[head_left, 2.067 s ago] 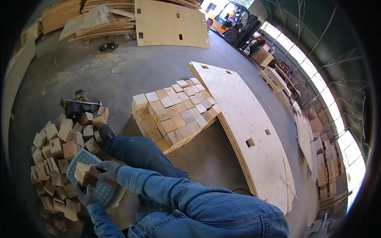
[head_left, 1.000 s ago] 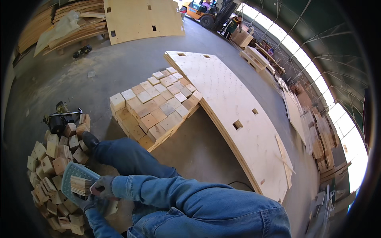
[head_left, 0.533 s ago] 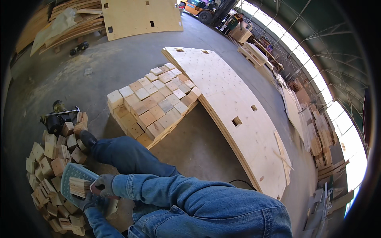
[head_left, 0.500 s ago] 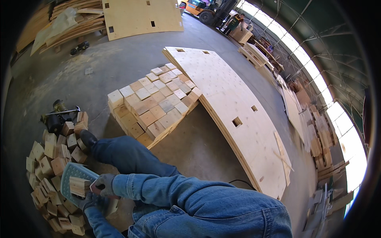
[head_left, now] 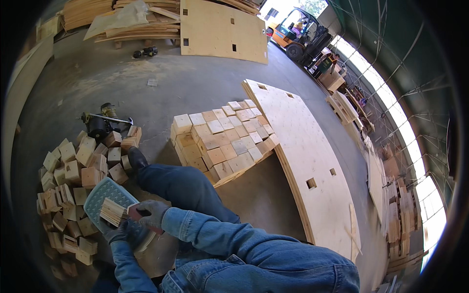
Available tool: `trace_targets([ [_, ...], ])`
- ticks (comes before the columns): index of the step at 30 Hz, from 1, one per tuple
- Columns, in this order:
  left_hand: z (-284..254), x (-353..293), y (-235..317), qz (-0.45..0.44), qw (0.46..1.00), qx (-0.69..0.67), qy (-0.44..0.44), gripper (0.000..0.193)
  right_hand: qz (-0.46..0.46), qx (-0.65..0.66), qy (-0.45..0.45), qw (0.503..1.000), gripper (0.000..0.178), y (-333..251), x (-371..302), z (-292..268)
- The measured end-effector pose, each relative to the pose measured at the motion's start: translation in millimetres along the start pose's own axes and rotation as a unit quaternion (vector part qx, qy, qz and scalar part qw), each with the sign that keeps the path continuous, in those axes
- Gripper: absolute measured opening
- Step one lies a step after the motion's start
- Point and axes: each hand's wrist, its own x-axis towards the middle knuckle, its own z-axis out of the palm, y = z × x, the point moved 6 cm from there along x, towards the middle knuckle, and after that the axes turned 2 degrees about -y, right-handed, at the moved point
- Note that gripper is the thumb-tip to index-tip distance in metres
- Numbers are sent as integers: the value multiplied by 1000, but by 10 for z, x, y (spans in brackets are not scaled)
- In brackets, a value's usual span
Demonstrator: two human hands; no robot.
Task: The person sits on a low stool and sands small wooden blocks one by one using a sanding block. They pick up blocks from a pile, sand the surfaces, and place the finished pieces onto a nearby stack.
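A light blue plastic stool (head_left: 101,189) with a textured top stands low in front of me, tilted in the picture. Over it, my gloved left hand (head_left: 115,230) grips a small layered plywood block (head_left: 113,211) from the near side. My gloved right hand (head_left: 154,213) is closed around a flat reddish-brown piece (head_left: 133,211), whose kind I cannot make out. One end of this piece meets or nearly meets the block's right side. The fingers of my left hand are partly hidden beneath the block.
Loose wood blocks (head_left: 73,171) are heaped around the stool's left side. Beyond them lies a dark power tool (head_left: 100,124). Blocks stand in neat rows (head_left: 220,141) ahead, beside a long plywood stack (head_left: 298,132) with square holes. A forklift (head_left: 295,36) and a person (head_left: 326,63) are far off.
The whole view has swung, so the surroundings sit farther right and mostly lower. Both hands keep their grips above the stool, with the reddish-brown piece still against or near the block.
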Motion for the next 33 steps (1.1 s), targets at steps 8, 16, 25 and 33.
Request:
trace_targets([
  [8,121,74,188,38,972,230,-23,110,-59,-29,149,987,62,-146,-72,-91],
  [16,290,105,-150,-99,911,-397,-46,70,-239,-240,93,936,58,-549,-38,471],
  [25,285,129,-70,60,985,-159,9,51,-320,-357,129,868,50,-540,48,684],
  [33,136,-23,420,91,981,168,29,70,-295,-478,141,815,39,-1090,723,691],
])
